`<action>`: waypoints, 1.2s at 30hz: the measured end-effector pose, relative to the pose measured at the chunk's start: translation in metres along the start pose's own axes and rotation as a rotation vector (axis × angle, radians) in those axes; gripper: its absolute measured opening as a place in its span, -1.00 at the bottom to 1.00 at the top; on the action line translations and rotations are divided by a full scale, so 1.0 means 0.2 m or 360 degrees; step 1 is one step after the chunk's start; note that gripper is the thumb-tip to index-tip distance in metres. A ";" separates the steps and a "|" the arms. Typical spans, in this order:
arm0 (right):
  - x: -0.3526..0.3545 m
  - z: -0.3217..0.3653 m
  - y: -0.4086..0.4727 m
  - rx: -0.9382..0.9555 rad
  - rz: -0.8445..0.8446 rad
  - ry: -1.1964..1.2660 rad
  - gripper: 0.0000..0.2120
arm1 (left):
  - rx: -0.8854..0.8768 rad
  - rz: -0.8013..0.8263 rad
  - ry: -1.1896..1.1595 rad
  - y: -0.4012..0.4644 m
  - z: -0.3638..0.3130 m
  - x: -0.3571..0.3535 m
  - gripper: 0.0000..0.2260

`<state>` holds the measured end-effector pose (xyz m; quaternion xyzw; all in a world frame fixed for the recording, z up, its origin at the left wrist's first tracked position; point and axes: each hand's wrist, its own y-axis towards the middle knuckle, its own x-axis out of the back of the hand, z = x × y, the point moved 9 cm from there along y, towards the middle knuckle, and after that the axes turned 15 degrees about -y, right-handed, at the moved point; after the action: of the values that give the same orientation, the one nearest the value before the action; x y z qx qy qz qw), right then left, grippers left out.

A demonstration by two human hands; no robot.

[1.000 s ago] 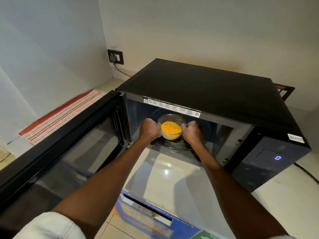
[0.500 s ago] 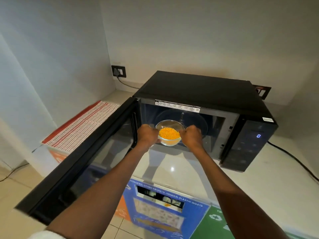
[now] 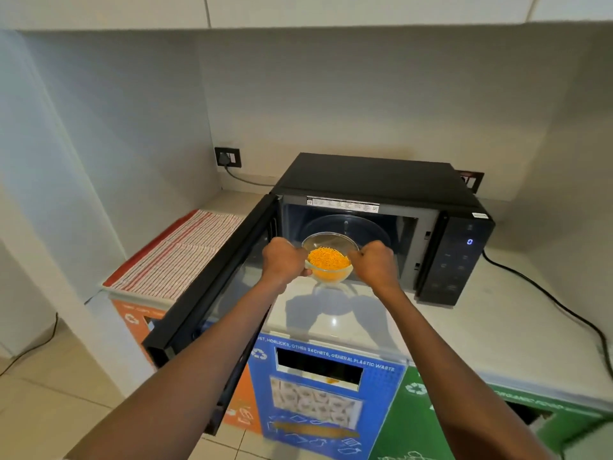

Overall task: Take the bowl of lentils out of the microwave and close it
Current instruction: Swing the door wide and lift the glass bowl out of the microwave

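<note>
A clear glass bowl (image 3: 326, 242) of orange lentils (image 3: 328, 258) is held in the air just in front of the open mouth of the black microwave (image 3: 374, 175). My left hand (image 3: 283, 258) grips its left rim and my right hand (image 3: 374, 262) grips its right rim. The bowl hangs above the white counter (image 3: 447, 330), tilted slightly toward me. The microwave door (image 3: 212, 277) stands wide open to the left, past my left forearm. Inside, the glass turntable (image 3: 368, 227) is bare.
A red-and-white striped cloth (image 3: 179, 254) lies on the counter left of the door. A black power cable (image 3: 557, 303) runs along the counter on the right. Orange, blue (image 3: 325, 393) and green waste bins front the counter below.
Both hands have drawn the bowl out of the microwave cavity toward me, to a spot over the counter. The view has pulled back and risen, showing more of the counter and bins.
</note>
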<state>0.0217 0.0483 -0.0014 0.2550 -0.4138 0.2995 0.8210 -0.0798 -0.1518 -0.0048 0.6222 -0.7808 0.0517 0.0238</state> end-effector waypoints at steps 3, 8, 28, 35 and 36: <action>0.05 0.02 -0.05 -0.0025 -0.0028 0.0028 -0.65 | -0.0055 0.0019 0.0025 -0.06 -0.06 0.04 -0.87; 0.15 0.07 -0.11 -0.0020 -0.0074 0.0071 -0.60 | -0.0119 0.0068 0.0059 -0.10 -0.17 0.09 -0.85; 0.33 0.53 0.14 0.0290 0.0100 -0.0001 -0.64 | -0.0145 0.0215 0.0006 0.14 -0.57 0.26 -0.85; 0.23 0.81 0.21 0.0411 0.0245 -0.0006 -0.67 | -0.0231 0.0047 0.0001 0.26 -0.65 0.47 -0.84; 0.21 0.86 0.22 0.0430 0.0263 0.0008 -0.68 | -0.0232 0.0025 -0.0007 0.28 -0.66 0.51 -0.85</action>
<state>-0.0803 -0.0235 0.1316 0.3274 -0.3873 0.4197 0.7528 -0.1609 -0.2235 0.1331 0.6128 -0.7873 -0.0065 0.0669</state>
